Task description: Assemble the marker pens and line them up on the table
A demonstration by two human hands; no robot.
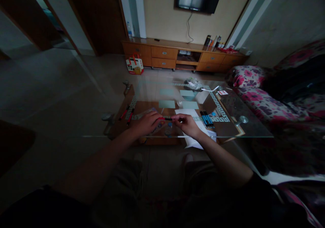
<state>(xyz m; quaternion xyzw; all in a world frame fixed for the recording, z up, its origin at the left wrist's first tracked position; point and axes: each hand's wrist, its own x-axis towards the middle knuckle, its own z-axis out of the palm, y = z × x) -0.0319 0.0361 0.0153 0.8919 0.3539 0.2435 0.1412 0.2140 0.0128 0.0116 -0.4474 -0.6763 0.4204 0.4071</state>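
Note:
My left hand (147, 123) and my right hand (187, 123) meet over the near edge of a glass coffee table (238, 133). Between them they hold a red and black pen (165, 119), lying level, the left fingers closed on its red end and the right fingers pinched on its dark end. White paper sheets (194, 138) lie under my right hand. A row of blue and black pens (207, 119) rests just right of that hand. Two red pens (128, 114) lie to the left of my left hand.
Pale green cards (167, 104) and a crumpled plastic bag (193, 84) sit further back on the glass. A floral sofa (256, 96) runs along the right. A wooden TV cabinet (182, 55) and a red and white bag (134, 64) stand against the far wall.

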